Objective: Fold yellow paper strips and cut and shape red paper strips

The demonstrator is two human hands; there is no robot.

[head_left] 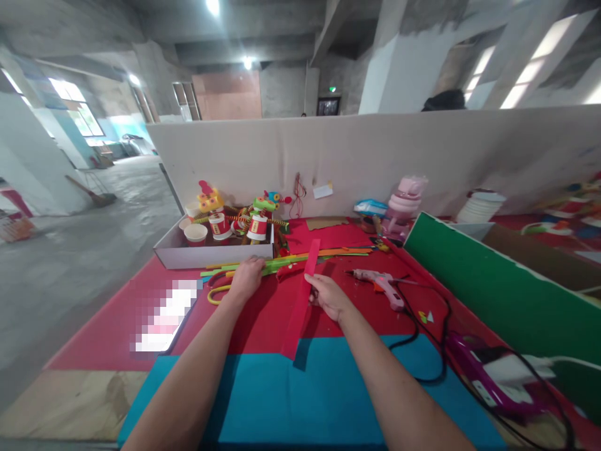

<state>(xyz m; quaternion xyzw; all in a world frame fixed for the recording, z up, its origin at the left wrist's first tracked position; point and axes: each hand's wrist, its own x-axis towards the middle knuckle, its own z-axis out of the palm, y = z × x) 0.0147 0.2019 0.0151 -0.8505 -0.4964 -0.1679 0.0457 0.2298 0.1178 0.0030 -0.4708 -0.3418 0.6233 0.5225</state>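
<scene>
My right hand (327,297) pinches a long red paper strip (304,307) near its middle. The strip slants, its upper end by the coloured strips and its lower end over the blue sheet (282,401). My left hand (248,277) rests with fingers curled down on a pile of green, yellow and orange paper strips (277,265); what lies under its fingertips is hidden. Scissors with yellow handles (216,297) lie just left of that hand, partly covered. Right of my right hand, a pink hot glue gun (382,285) lies on the red table cover (263,326).
A white box (216,255) holds paper cups and cup figures. A blurred phone-like object (166,319) lies left. At right stand a green board (493,288) and a purple power strip (493,376) with trailing black cords. A pink bottle (404,203) stands by the white partition (263,150).
</scene>
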